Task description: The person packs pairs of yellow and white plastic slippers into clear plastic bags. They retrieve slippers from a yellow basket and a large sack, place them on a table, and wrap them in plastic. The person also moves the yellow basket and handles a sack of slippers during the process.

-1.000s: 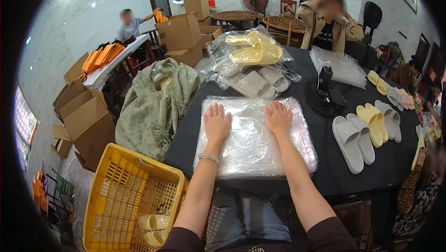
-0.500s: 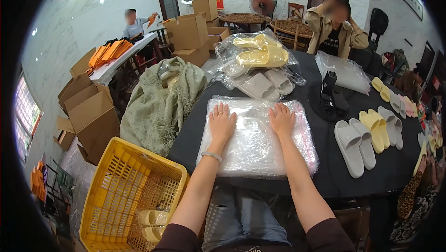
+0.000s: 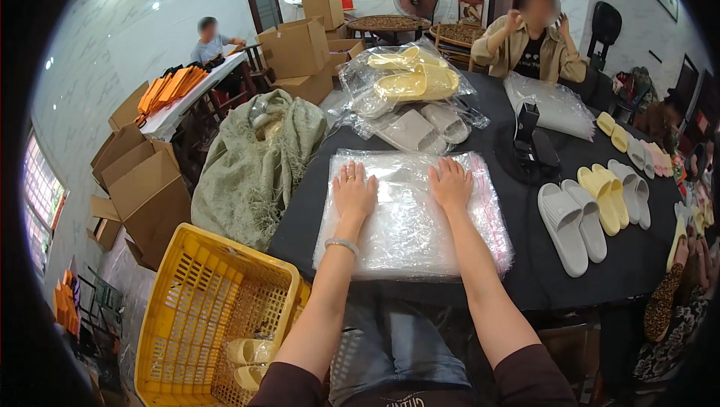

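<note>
A stack of clear plastic bags (image 3: 405, 234) lies flat at the near edge of the black-covered table. Both palms rest on it. My left hand (image 3: 354, 191), with a ring and a pale bangle at the wrist, lies on the left half, fingers stretched forward. On the right half, my right hand (image 3: 451, 184) lies flat with its fingers extended. Neither hand grips anything. Just beyond the stack, grey slippers (image 3: 411, 131) and yellow slippers (image 3: 420, 81) are piled in clear bags.
Grey slippers (image 3: 564, 227) and yellow slippers (image 3: 602, 199) stand in pairs at right. A black device (image 3: 531, 141) stands behind them. A yellow crate (image 3: 169, 317) holding slippers and a green sack (image 3: 251, 167) are at left. A person (image 3: 534, 36) sits across the table.
My hands stay flat on the bags. The view has shifted slightly. The person across has lifted their head and moved their hands; the person at far left has lowered an orange piece.
</note>
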`<state>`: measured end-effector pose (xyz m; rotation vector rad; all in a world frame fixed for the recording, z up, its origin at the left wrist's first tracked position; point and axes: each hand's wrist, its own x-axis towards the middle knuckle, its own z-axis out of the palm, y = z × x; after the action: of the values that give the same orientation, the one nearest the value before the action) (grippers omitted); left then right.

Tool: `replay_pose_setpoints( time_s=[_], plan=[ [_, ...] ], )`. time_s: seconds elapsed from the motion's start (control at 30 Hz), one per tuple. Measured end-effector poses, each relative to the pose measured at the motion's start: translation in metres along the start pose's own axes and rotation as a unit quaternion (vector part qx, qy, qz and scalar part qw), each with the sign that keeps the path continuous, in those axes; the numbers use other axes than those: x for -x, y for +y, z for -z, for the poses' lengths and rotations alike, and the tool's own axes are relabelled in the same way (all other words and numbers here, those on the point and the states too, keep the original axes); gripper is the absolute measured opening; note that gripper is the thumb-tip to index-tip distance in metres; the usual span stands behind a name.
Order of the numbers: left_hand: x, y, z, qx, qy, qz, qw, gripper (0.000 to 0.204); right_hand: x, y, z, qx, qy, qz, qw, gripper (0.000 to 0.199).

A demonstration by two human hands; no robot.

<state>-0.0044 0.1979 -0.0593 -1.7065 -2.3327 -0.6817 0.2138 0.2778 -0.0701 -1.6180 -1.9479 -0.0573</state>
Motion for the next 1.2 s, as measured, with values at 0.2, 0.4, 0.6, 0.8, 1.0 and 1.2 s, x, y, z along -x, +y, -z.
replay_pose_setpoints(
  time_s=[0.2,0.4,0.6,0.8,1.0,1.2],
  plan=[
    [-0.0005,0.0011,-0.0009,0.009,-0.002,0.002,1.0,0.057,-0.0001,0.0008,0.002,-0.004,0.007,0.003,1.0,0.049],
    [-0.001,0.0026,-0.0013,-0.004,-0.005,-0.001,1.0,0.056,-0.0001,0.0019,0.0004,-0.01,0.012,0.001,1.0,0.048],
    [-0.0015,-0.0017,-0.0043,-0.013,-0.003,-0.003,1.0,0.056,-0.0019,0.0004,-0.0044,-0.002,0.003,0.001,1.0,0.05],
    [-0.0006,0.0017,-0.0027,-0.015,-0.012,0.0,1.0,0.055,0.001,0.0015,0.0,-0.003,-0.01,-0.007,1.0,0.051],
    [-0.0036,0.0013,-0.0044,0.001,0.007,-0.006,1.0,0.056,-0.002,0.0007,0.0011,-0.004,-0.001,-0.004,1.0,0.051],
    [-0.0007,-0.0004,-0.0041,-0.008,0.005,-0.003,1.0,0.056,0.0015,-0.0005,0.003,-0.004,-0.002,-0.001,1.0,0.05]
  ],
)
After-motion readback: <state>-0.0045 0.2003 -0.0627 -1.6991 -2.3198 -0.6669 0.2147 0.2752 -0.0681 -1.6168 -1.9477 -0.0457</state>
